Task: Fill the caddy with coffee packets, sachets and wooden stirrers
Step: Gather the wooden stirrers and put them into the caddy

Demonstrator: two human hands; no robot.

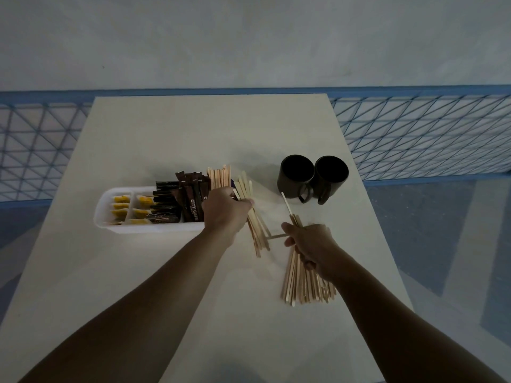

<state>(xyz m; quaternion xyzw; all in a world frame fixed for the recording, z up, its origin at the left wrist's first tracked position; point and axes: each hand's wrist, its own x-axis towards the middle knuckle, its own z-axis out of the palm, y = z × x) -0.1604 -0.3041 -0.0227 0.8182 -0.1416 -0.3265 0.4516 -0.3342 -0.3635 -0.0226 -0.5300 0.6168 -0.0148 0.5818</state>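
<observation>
A white plastic caddy (103, 210) sits left of centre on the pale table. It holds yellow sachets (121, 206), dark brown coffee packets (192, 194) and upright wooden stirrers (219, 175) at its right end. My left hand (225, 210) is closed around a bundle of wooden stirrers (257, 230) just right of the caddy. My right hand (311, 243) grips a second, larger fan of stirrers (300, 283) whose lower ends rest on the table. One loose stirrer (276, 236) lies flat between the two hands.
Two black mugs (297, 175) (330, 174) stand side by side behind my right hand, handles toward me. The table's (166, 272) right edge runs close past the mugs. Blue mesh fencing (428, 134) and a grey wall lie beyond.
</observation>
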